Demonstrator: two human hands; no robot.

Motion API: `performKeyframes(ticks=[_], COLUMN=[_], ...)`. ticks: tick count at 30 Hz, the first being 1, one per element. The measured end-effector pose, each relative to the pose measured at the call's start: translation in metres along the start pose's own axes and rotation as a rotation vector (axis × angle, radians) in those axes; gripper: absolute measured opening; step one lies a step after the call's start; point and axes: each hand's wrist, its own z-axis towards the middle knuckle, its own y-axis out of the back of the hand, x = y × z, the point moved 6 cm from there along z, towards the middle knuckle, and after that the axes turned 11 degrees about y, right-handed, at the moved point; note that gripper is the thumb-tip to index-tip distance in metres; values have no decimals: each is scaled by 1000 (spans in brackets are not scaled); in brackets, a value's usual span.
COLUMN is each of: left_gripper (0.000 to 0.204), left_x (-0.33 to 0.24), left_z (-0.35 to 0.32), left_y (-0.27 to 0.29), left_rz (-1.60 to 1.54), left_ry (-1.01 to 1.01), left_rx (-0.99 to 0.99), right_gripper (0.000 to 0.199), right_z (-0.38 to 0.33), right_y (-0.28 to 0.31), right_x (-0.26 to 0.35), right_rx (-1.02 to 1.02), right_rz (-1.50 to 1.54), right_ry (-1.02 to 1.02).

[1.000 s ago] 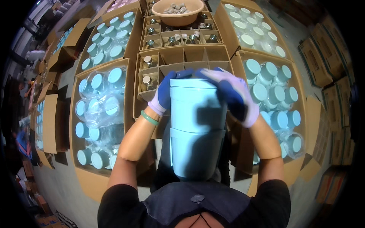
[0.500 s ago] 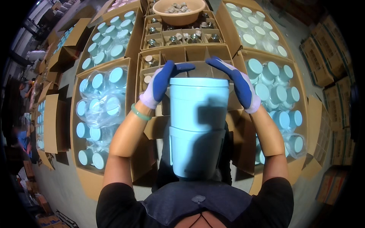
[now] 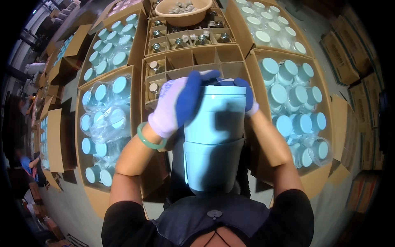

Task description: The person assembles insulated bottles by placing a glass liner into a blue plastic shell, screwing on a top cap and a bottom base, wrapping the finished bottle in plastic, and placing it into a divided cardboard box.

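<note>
The left hand [image 3: 181,101] and right hand [image 3: 248,98] wear pale lilac gloves [image 3: 166,111] with deep blue coating [image 3: 189,99]; a green bangle [image 3: 152,144] circles the left wrist. Along the lower edge, black short sleeves [image 3: 123,222] flank a dark grey-blue bib [image 3: 185,222] with a small rounded emblem [image 3: 214,214], and a thin dark cord [image 3: 216,233] crosses at the neckline.

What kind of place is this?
Looks like a warehouse or packing area, though that's inferred. Open cardboard boxes hold rows of blue-lidded containers, a divided carton has capped bottles in some cells, and brown cartons are stacked on the right.
</note>
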Motion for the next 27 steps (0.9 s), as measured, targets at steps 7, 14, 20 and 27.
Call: performKeyframes(ticks=[7,14,20,27], left_gripper=[53,52,62,37], left_x=[63,129,135,97], left_z=[3,12,6,-12], left_y=[1,5,-5,15], left_rz=[-158,-819,-1158,-422], left_ry=[128,421,469,240], left_rx=[-72,59,92,-94], right_gripper=[44,43,34,43], right_z=[14,38,34,20], right_y=[-15,-40,-66,-24], right_x=[93,109,134,63], right_rx=[152,207,255,22], right_rz=[-514,-285,-671,-101], right_ry=[1,27,313,19])
